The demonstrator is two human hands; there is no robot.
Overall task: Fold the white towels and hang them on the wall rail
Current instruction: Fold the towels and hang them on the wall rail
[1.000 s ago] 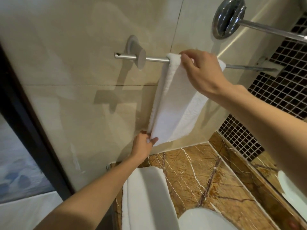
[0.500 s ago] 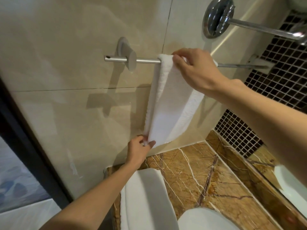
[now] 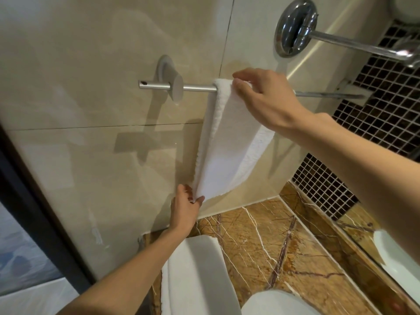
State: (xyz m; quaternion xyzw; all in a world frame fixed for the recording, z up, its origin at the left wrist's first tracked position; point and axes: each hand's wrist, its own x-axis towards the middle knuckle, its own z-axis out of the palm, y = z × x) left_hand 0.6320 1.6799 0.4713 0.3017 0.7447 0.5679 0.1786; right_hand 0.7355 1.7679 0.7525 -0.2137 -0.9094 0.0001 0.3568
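A folded white towel [image 3: 223, 146] hangs over the silver wall rail [image 3: 197, 88] on the beige tiled wall. My right hand [image 3: 266, 98] grips the towel's top fold where it drapes over the rail. Below, my left hand [image 3: 185, 205] pinches the towel's lower left corner between thumb and fingers. A second folded white towel [image 3: 193, 276] lies on the brown marble counter [image 3: 268, 242] under my left forearm.
A round chrome wall mount [image 3: 294, 26] with an arm sticks out at the upper right. A dark mosaic tile wall [image 3: 372, 114] fills the right side. A white rounded object [image 3: 275, 303] sits at the counter's front edge. A dark door frame [image 3: 34, 201] runs down the left.
Both hands keep their hold on the hanging towel. The view has drifted slightly, and the left hand has drawn the lower corner a little to the left.
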